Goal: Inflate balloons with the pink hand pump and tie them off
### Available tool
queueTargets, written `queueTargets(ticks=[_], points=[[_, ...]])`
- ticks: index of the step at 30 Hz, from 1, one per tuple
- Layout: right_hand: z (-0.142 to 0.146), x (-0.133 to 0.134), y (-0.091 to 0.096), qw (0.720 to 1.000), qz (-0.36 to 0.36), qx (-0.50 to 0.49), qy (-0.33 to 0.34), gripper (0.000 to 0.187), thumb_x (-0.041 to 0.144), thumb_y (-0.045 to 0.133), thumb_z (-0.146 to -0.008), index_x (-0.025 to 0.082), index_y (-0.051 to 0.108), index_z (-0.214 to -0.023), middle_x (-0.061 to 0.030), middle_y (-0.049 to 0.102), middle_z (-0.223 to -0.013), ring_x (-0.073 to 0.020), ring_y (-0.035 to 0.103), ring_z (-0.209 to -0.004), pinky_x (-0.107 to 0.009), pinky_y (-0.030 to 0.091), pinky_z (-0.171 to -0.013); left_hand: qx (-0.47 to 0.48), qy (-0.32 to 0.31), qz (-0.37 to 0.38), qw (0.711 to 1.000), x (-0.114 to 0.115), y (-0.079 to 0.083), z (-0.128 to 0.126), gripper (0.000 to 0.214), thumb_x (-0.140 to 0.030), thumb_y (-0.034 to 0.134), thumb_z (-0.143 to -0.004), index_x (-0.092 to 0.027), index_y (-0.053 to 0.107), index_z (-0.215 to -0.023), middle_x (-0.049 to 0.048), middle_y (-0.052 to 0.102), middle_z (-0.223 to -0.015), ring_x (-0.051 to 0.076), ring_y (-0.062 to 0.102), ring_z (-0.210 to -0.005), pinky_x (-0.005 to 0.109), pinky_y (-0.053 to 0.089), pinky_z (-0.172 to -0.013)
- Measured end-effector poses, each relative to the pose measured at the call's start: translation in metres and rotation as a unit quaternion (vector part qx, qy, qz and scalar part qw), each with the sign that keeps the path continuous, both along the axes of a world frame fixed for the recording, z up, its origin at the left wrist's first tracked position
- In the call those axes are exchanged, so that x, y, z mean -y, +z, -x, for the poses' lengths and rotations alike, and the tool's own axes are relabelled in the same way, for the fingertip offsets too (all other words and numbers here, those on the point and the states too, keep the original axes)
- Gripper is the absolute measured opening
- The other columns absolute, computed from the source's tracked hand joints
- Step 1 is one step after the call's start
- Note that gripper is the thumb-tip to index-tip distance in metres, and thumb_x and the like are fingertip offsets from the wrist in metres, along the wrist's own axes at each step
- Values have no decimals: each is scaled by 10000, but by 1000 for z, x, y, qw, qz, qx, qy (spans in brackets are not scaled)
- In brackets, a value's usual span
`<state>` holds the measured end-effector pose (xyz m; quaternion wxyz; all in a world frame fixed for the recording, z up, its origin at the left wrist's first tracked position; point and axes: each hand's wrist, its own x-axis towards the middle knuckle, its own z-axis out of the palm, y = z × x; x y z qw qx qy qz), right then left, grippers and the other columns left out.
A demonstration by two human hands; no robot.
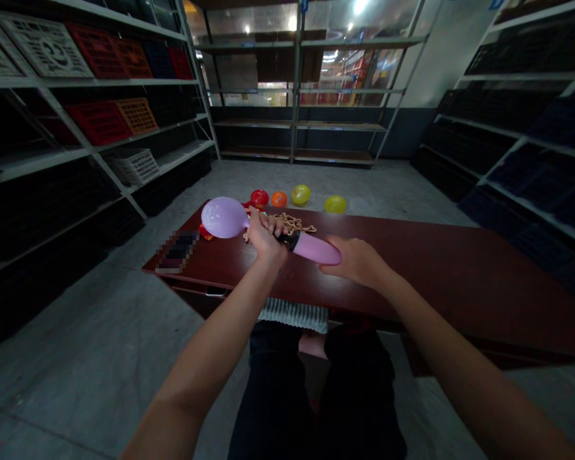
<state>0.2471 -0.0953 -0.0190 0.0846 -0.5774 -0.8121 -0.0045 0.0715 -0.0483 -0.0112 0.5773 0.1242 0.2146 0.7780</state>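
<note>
So the left hand point(264, 237) is gripping tight around the neck of a purple balloon point(224, 217), right where it is sitting on the black tip of a pink pump point(316, 249). The fingers are curled fully shut. The balloon is partly blown up and is sticking out toward 10 o'clock from that fist, hanging just above the table point(436, 268). The right hand point(357, 260) is wrapping around the other end of the pump, closed on it with the thumb lying along the top, at about 4 o'clock from the left one.

Just behind the hands, at 12 o'clock, a tangle of beige cord point(297, 225) is lying on the table. Past it, four more balloons are lining up along the far edge (can't tell whether they're on the table or on the floor behind it): a red balloon point(259, 197), an orange balloon point(278, 199), a yellow balloon point(301, 193) and a greenish balloon point(335, 204). Over at 9 o'clock, metal shelves point(138, 137) are carrying red, orange and white crates point(98, 121).
</note>
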Motion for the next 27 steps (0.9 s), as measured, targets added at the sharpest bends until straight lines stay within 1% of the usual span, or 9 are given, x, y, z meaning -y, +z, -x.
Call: queueTargets(ticks=[3,5,8,11,14,19,22,25,27], points=[[2,6,-5,998,-43,47,-16,471,564,590,-783,229,593,-1113,-70,733,-935,-234,656,-747,-293,341,-600,9,-6,23,1000,-3,-5,-1,470,-419,452,-968,-202,254,-601,-76,224,-459,60,245,-343,232,255,-392],[2,13,-15,993,-85,78,-16,435,510,547,-843,222,570,-1168,-84,719,-997,-235,651,-788,-297,334,-610,21,-13,74,997,-8,-12,1,436,-373,440,-970,-202,260,-611,-78,232,-451,62,251,-336,228,246,-388],[1,19,-35,982,-144,125,-11,447,417,486,-909,188,510,-1292,-123,688,-1037,-245,630,-857,-316,335,-652,29,-39,153,987,-19,-22,4,367,-239,414,-953,-201,265,-619,-82,243,-436,63,238,-320,221,222,-379],[-2,22,-49,976,-157,147,-19,472,405,454,-931,166,482,-1337,-139,674,-1026,-249,607,-859,-326,325,-670,22,-46,187,981,-31,-26,8,332,-178,399,-926,-200,268,-622,-83,263,-436,60,233,-309,216,208,-370],[-10,24,-53,975,-161,150,-26,467,402,438,-939,174,484,-1345,-132,670,-1022,-247,592,-863,-326,315,-677,21,-23,211,977,-42,-24,16,309,-183,420,-911,-201,292,-630,-87,278,-439,60,248,-304,212,224,-365],[-30,31,-54,974,-170,144,-30,476,422,426,-944,176,504,-1343,-128,679,-1015,-246,595,-866,-331,329,-698,7,-3,195,981,-55,-10,47,305,-176,408,-902,-200,288,-623,-91,255,-426,59,222,-292,214,223,-360],[-39,34,-55,981,-156,113,-25,495,474,418,-942,178,525,-1324,-125,689,-1036,-241,620,-856,-325,365,-717,-5,7,174,985,-57,1,63,337,-209,399,-927,-197,279,-612,-89,226,-420,60,209,-293,213,216,-354],[-43,32,-50,993,-111,42,-23,511,502,461,-916,187,534,-1312,-117,692,-1112,-243,651,-889,-323,413,-739,-6,3,128,992,-53,9,67,400,-291,400,-968,-199,265,-604,-87,217,-422,60,207,-304,216,226,-354],[-44,28,-43,998,-43,-30,-28,522,513,543,-863,212,554,-1290,-95,707,-1106,-240,664,-894,-319,440,-738,-8,2,87,996,-47,12,63,444,-363,411,-982,-202,251,-600,-86,213,-426,59,209,-312,220,233,-356]])
